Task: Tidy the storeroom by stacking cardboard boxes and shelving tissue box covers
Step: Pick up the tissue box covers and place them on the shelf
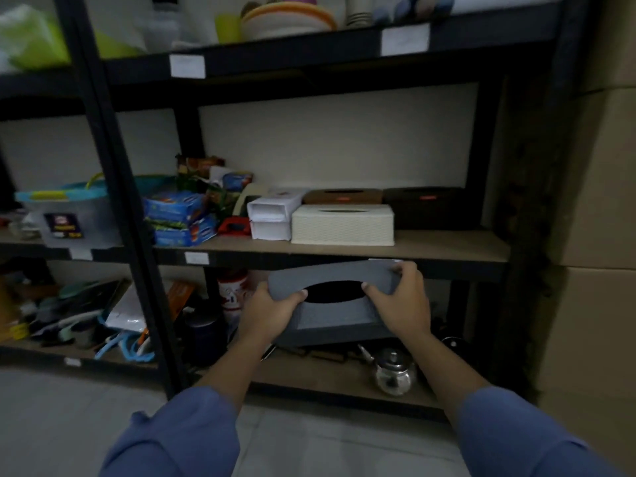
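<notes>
Holding grey tissue box cover [334, 315] at both ends, just below middle shelf [447, 243] front edge; left grip [272, 313] and right grip [401, 304] both clamped on it, thumbs on top. On that shelf sits white cover [342, 224].

Your left hand [272, 315] and right hand [401, 304] hold the tissue box cover [330, 271] by its ends, just before the middle shelf [447, 244]; there a front cover [342, 223] sits before a rear cover [342, 196], a third cover [430, 206] to that one's right; cardboard boxes [599, 201] stand right of the rack [309, 60].
</notes>
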